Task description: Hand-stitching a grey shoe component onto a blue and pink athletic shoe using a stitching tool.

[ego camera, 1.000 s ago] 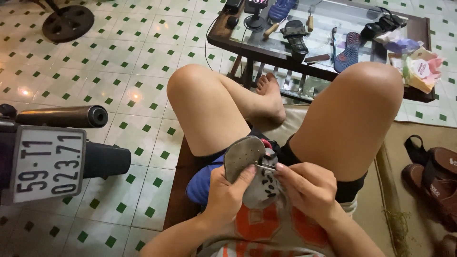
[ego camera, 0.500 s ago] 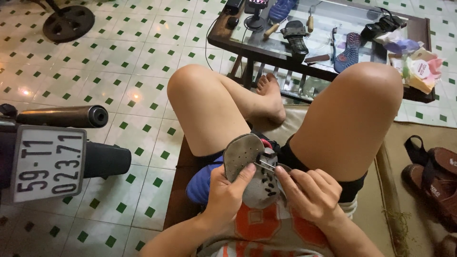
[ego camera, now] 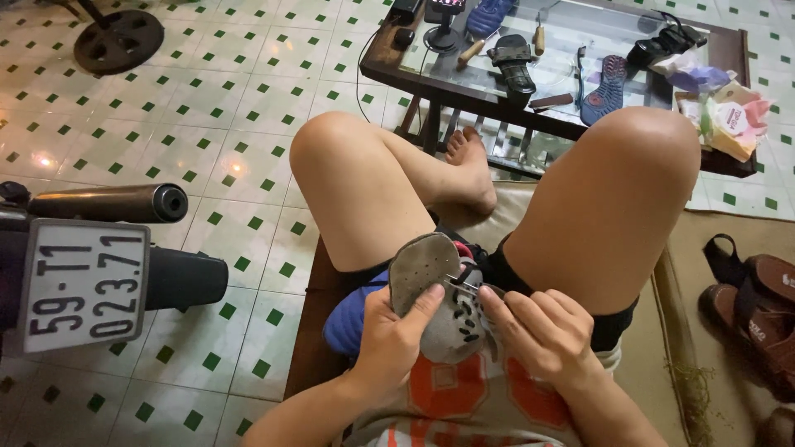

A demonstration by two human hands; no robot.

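Observation:
I sit on a low seat with both knees raised, and a grey perforated shoe with dark laces rests in my lap. My left hand grips the shoe from the left side, thumb pressed on its upper. My right hand pinches at the lace area of the shoe with its fingertips. A blue cloth or shoe part lies under the shoe by my left thigh.
A glass-topped table ahead carries sandals, a brush, tools and packets. A motorbike's rear with exhaust pipe and number plate stands at left. Brown sandals lie on the mat at right. Green-dotted floor tiles surround the seat.
My right hand has shifted slightly along the laces, with its fingers drawing closer to the shoe's tongue. The shoe and left hand stay almost still.

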